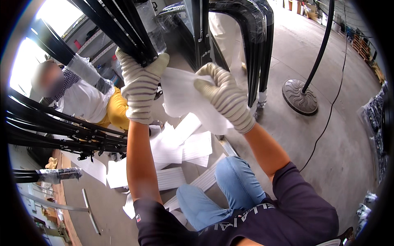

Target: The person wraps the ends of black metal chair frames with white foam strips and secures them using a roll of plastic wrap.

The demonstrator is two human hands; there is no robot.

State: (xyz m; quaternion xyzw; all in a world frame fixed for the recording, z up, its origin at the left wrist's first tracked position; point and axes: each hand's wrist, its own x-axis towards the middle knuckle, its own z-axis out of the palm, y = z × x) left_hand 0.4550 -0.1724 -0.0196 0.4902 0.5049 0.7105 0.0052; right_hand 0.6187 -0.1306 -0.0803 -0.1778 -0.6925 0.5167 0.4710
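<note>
My left hand [137, 84], in a striped knit glove, is closed around the lower end of a bundle of black tubes [119, 26] that slants in from the upper left. A thin white foam sheet [178, 92] hangs beside that end, its left edge close to my left thumb. Gloved the same way, my right hand [223, 96] pinches the sheet's upper right part between thumb and fingers. More white ribbed sheets [166, 147] lie scattered and overlapping on the floor below, in front of my knees.
Bent black frames [254, 37], partly wrapped in clear plastic, stand just ahead. At left, a person [88, 102] in yellow trousers sits behind more black tubes [65, 127]. A round stand base [299, 96] with a pole and a black cable [328, 117] occupy the right-hand floor.
</note>
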